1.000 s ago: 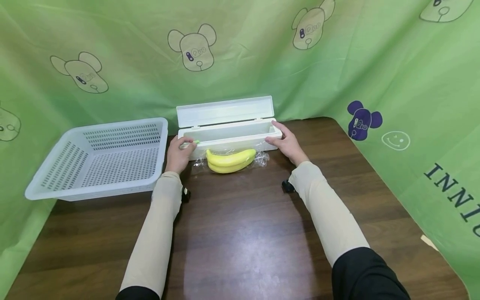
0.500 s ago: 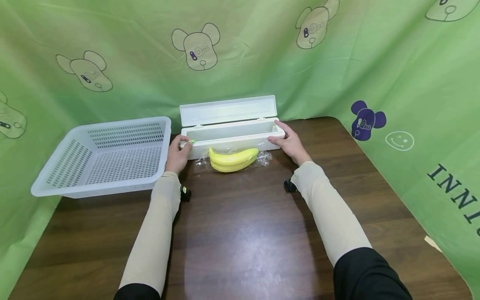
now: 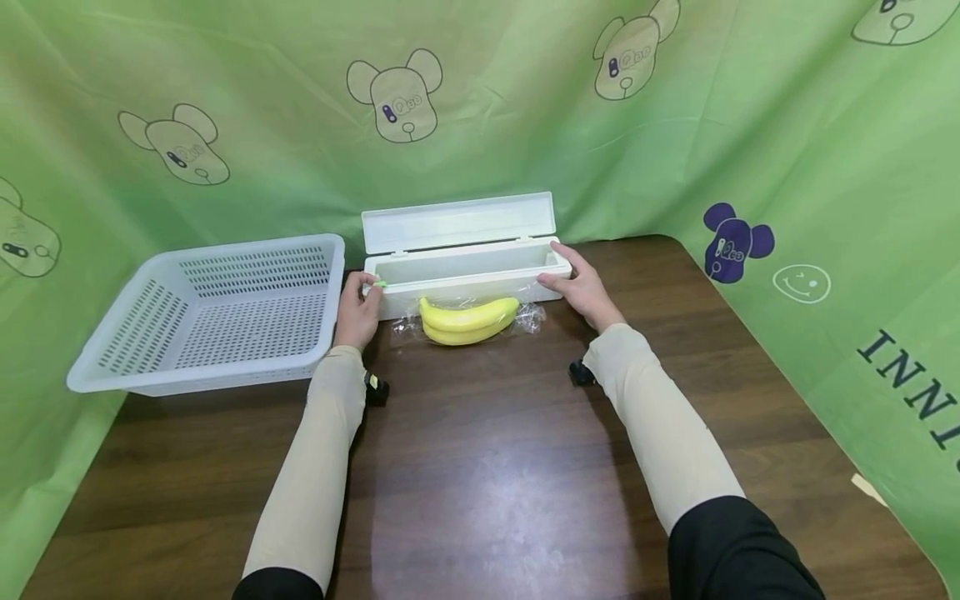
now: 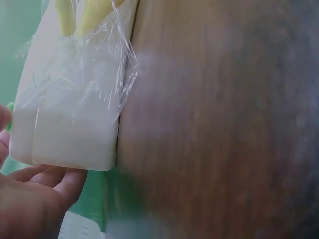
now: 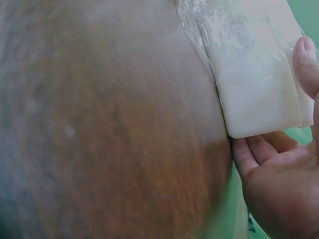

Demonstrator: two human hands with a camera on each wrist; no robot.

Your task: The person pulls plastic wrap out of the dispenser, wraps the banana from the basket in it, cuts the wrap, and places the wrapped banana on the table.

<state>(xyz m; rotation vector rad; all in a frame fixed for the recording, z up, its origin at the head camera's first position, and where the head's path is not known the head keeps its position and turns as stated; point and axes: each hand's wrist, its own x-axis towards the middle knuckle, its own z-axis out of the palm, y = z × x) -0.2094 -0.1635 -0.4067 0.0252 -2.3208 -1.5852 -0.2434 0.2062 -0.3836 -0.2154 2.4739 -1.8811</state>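
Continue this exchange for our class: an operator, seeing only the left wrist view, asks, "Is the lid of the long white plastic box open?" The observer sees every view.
Observer: Yes. The flat white plastic lid stands raised along the far side of the long white plastic box.
Operator: Thanks. Where is the right hand?
Observer: It holds the box's right end.
Operator: I see only part of the curved yellow bananas. How far along the box do they reach?
Observer: They lie in front of its middle stretch and stop short of its right end.
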